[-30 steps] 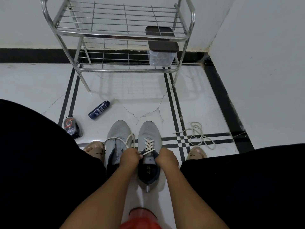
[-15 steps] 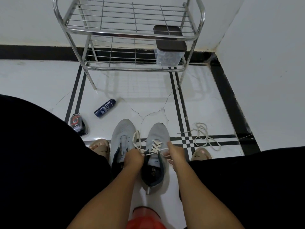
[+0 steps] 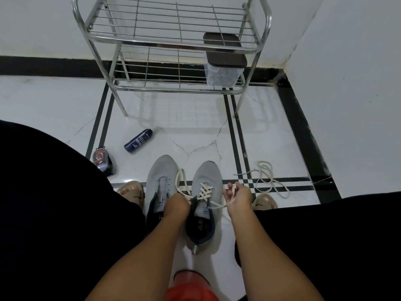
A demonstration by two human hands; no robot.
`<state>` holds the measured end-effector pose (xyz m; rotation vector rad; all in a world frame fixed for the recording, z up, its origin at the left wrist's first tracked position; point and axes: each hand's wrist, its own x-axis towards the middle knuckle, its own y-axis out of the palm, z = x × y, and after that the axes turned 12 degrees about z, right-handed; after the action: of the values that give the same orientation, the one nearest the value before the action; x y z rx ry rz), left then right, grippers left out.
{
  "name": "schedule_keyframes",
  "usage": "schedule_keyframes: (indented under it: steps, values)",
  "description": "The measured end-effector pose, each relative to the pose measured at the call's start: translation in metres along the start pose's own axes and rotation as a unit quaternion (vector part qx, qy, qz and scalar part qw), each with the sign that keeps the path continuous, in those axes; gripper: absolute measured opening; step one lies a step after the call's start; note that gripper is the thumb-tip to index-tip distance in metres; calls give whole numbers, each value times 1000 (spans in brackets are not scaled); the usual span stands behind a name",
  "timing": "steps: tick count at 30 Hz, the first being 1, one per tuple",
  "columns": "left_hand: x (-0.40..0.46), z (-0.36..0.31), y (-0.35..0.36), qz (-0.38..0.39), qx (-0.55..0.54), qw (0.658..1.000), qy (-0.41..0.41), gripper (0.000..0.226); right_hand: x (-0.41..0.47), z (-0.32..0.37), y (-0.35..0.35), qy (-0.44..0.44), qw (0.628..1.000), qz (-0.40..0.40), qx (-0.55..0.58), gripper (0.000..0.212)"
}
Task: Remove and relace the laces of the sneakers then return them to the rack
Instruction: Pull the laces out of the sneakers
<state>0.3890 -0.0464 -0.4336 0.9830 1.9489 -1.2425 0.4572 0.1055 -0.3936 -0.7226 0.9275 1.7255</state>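
Two grey sneakers stand side by side on the white floor, toes pointing away from me. The left sneaker point(image 3: 161, 177) shows no lace in its eyelets. The right sneaker point(image 3: 206, 177) carries a cream lace point(image 3: 205, 192) crisscrossed over its tongue. My left hand point(image 3: 176, 206) grips the lace end at the shoe's left eyelets. My right hand point(image 3: 238, 197) pinches the other lace end, drawn out taut to the right of the shoe. A second loose lace point(image 3: 268, 178) lies coiled on the floor to the right. The steel shoe rack point(image 3: 173, 43) stands ahead.
A clear container with a dark lid point(image 3: 223, 61) sits on the rack's lower shelf. A blue can point(image 3: 138, 140) and a dark polish bottle point(image 3: 102, 160) lie on the floor at left. My black-clad knees flank the shoes, sandalled feet point(image 3: 131, 191) beside them. Something red point(image 3: 191, 286) sits under me.
My right hand has moved away from the shoe to the right, drawing its lace end out taut. My left hand stays at the left eyelets. The camera has tilted slightly.
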Motion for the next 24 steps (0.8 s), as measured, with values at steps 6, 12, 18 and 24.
schedule_keyframes:
  steps: [6,12,18,24]
  values:
    - [-2,-3,-3,28,51,998,-6,28,-7,-34,10,-26,926,62,-370,16]
    - [-10,-16,-9,112,171,979,4,33,-6,24,15,-184,980,-21,-75,17]
    - [-15,-24,-6,17,140,987,83,42,5,2,-8,-53,858,-66,-507,39]
    - [-16,-25,2,-18,239,954,182,22,-10,-46,-27,-10,686,151,-712,21]
